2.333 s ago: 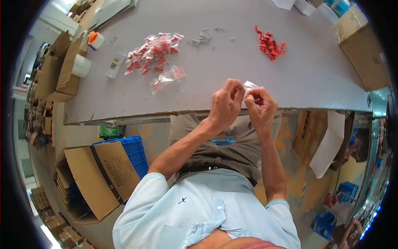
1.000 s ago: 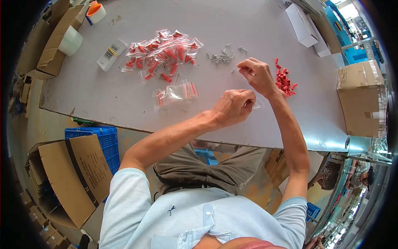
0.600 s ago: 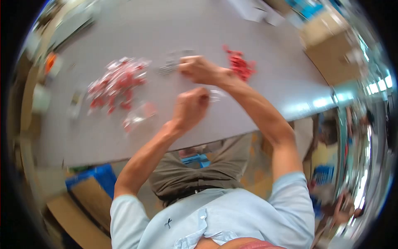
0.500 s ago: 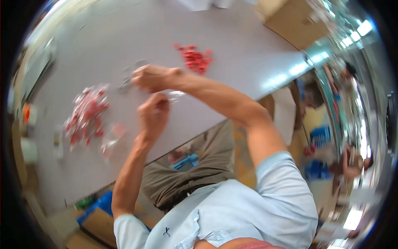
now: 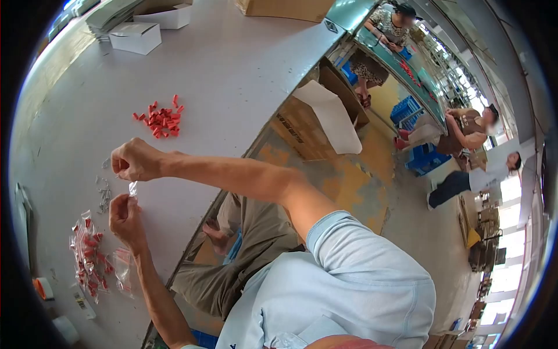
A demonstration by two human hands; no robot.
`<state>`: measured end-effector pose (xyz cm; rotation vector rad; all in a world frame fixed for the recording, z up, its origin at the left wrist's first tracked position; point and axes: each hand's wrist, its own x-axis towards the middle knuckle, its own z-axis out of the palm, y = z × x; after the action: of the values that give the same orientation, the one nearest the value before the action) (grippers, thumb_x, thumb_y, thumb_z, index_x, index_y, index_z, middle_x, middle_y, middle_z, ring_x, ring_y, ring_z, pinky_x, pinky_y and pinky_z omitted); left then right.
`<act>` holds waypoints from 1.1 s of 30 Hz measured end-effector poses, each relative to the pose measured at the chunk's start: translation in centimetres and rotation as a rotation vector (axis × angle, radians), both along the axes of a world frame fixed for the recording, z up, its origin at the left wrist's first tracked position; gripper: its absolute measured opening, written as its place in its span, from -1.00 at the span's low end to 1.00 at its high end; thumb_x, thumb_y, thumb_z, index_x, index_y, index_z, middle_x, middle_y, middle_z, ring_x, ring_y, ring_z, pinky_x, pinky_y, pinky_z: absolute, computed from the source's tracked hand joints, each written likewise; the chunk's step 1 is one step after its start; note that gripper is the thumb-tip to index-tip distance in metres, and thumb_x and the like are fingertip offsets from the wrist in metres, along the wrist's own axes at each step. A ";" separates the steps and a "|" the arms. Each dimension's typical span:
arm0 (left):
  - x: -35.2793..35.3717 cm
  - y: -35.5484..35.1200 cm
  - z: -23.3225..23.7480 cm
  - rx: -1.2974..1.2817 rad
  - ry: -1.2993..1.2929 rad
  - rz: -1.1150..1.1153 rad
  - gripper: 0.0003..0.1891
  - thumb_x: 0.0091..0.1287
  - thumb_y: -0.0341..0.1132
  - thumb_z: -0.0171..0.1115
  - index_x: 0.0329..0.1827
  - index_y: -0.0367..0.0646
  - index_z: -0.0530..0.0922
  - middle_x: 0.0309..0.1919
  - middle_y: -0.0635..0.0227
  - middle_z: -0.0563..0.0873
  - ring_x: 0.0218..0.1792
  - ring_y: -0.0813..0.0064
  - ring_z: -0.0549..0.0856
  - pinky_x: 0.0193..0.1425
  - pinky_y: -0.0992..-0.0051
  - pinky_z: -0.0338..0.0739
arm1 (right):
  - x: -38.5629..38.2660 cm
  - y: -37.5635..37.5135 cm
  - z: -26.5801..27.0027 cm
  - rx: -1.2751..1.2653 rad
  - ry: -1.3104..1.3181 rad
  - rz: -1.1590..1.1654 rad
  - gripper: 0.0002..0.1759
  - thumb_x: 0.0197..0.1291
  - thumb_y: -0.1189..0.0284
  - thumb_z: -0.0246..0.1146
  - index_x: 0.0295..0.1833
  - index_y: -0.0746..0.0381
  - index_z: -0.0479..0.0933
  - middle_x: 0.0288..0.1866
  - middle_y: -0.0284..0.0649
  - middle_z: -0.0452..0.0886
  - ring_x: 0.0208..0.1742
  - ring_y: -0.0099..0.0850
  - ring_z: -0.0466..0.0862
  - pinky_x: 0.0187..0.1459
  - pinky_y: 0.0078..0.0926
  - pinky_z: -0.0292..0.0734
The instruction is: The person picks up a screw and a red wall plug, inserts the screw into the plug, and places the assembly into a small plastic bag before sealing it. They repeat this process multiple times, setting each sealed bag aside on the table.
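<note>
My left hand (image 5: pixel 124 220) is closed, with a small clear plastic bag (image 5: pixel 133 189) rising from its fingertips. Just above it, my right hand (image 5: pixel 136 161) has its fingers curled together in a pinch. Whatever they hold, if anything, is hidden. Beside both hands lies a scatter of small grey metal pieces (image 5: pixel 103 196), too small to name. Beyond my right hand is a loose pile of small red cylindrical pieces (image 5: pixel 164 120). Filled clear bags with red pieces (image 5: pixel 87 253) are heaped to the left of my left forearm, next to a flatter clear bag (image 5: pixel 123 269).
White open boxes (image 5: pixel 135 39) and a cardboard box (image 5: pixel 288 7) stand along the table's (image 5: pixel 232 75) far side. An orange-and-white roll (image 5: pixel 43 288) sits at the left edge. An open carton (image 5: pixel 302 131) is on the floor at right. Several people are farther off, some at a green bench (image 5: pixel 401 72).
The camera view has turned and shifted, so the table contents appear farther left. My hands stay close together near the metal pieces, with the clear bag now upright between them.
</note>
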<state>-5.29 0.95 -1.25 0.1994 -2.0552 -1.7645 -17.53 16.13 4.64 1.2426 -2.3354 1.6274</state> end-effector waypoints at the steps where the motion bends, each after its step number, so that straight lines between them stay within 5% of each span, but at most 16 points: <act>1: -0.4 0.3 -0.3 -0.001 -0.001 -0.006 -0.91 0.41 -0.57 0.34 -0.08 -0.27 0.70 -0.28 0.47 0.74 -0.35 0.69 0.65 -0.21 0.65 0.57 | 0.9 1.1 0.4 -0.070 -0.156 -0.022 -0.83 -0.02 0.53 0.42 -0.24 0.30 0.75 -0.36 -0.08 0.80 -0.35 -0.32 0.80 -0.26 -0.37 0.68; 4: -0.3 -0.7 -0.4 -0.338 0.021 0.104 -0.94 0.31 -0.48 0.41 -0.19 -0.21 0.72 -0.36 0.46 0.72 -0.37 0.62 0.62 -0.21 0.53 0.57 | 3.2 3.6 -1.6 -0.250 -0.352 0.091 -0.84 0.11 0.52 0.40 -0.20 0.36 0.72 -0.41 -0.26 0.76 -0.43 -0.56 0.70 -0.40 -0.56 0.58; 9: 0.1 1.2 1.3 -0.420 0.078 0.197 -0.95 0.27 -0.51 0.39 -0.24 -0.26 0.70 -0.42 0.17 0.77 -0.39 0.44 0.76 -0.23 0.40 0.65 | 6.3 4.8 -2.7 -0.211 -0.685 0.033 -0.87 0.38 0.52 0.38 -0.04 0.34 0.68 -0.23 -0.19 0.77 -0.28 -0.49 0.75 -0.20 -0.47 0.75; 10: 0.0 1.1 1.1 -0.371 0.068 0.187 -0.94 0.28 -0.48 0.42 -0.22 -0.25 0.73 -0.40 0.33 0.80 -0.34 0.60 0.75 -0.19 0.50 0.66 | 6.6 4.1 -2.8 -0.259 -0.737 -0.017 -0.88 0.38 0.52 0.38 -0.08 0.36 0.65 -0.29 -0.19 0.76 -0.32 -0.51 0.75 -0.26 -0.50 0.76; 13: 1.1 1.3 2.4 -0.157 -0.016 0.161 -0.93 0.30 -0.48 0.43 -0.21 -0.28 0.74 -0.41 0.31 0.81 -0.31 0.62 0.77 -0.15 0.51 0.68 | 7.4 2.9 -2.5 -0.281 -0.790 -0.025 -0.87 0.39 0.53 0.38 -0.06 0.36 0.60 -0.27 -0.16 0.76 -0.31 -0.50 0.76 -0.26 -0.51 0.78; 17: 0.4 1.1 1.2 -0.437 0.135 0.236 -0.96 0.27 -0.49 0.37 -0.27 -0.23 0.67 -0.47 0.10 0.71 -0.46 0.34 0.72 -0.30 0.35 0.61 | 6.3 2.5 -4.0 -0.259 -0.657 0.026 -0.83 0.43 0.47 0.39 -0.05 0.30 0.56 -0.26 -0.22 0.72 -0.29 -0.50 0.75 -0.25 -0.49 0.76; 19: 0.4 0.7 0.6 -0.501 0.119 0.222 -0.94 0.31 -0.48 0.33 -0.32 -0.22 0.61 -0.52 0.15 0.60 -0.52 0.36 0.55 -0.38 0.32 0.50 | 6.0 2.6 -5.6 -0.299 -0.580 0.051 -0.81 0.31 0.50 0.41 -0.05 0.28 0.56 -0.33 -0.27 0.69 -0.33 -0.51 0.75 -0.30 -0.52 0.72; 21: 0.4 1.2 0.6 -0.565 0.158 0.219 -0.94 0.33 -0.46 0.35 -0.31 -0.20 0.62 -0.52 0.24 0.63 -0.50 0.45 0.59 -0.34 0.36 0.53 | 5.7 2.0 -6.4 -0.298 -0.510 -0.076 -0.82 0.17 0.60 0.34 -0.10 0.30 0.58 -0.40 -0.26 0.68 -0.42 -0.51 0.74 -0.37 -0.47 0.70; 25: 0.5 1.6 -0.7 -0.474 0.148 0.102 -0.96 0.39 -0.48 0.41 -0.17 -0.21 0.70 -0.37 0.35 0.76 -0.34 0.56 0.75 -0.19 0.49 0.66 | 7.4 2.8 -3.9 -0.276 -0.489 -0.157 -0.86 0.21 0.63 0.38 -0.16 0.42 0.57 -0.46 -0.11 0.73 -0.50 -0.44 0.76 -0.47 -0.43 0.69; 33: 0.4 1.2 -0.8 -0.011 -0.057 -0.135 -0.89 0.50 -0.41 0.38 -0.09 -0.29 0.69 -0.29 0.41 0.77 -0.28 0.67 0.68 -0.13 0.62 0.57 | 7.7 3.7 -3.7 -0.314 -0.613 -0.155 -0.88 0.28 0.65 0.36 -0.16 0.50 0.58 -0.40 -0.07 0.76 -0.48 -0.40 0.79 -0.47 -0.45 0.76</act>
<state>-4.90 2.13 -2.07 0.1112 -2.1637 -1.8454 -9.85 19.87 0.95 0.5355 -2.2304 2.4514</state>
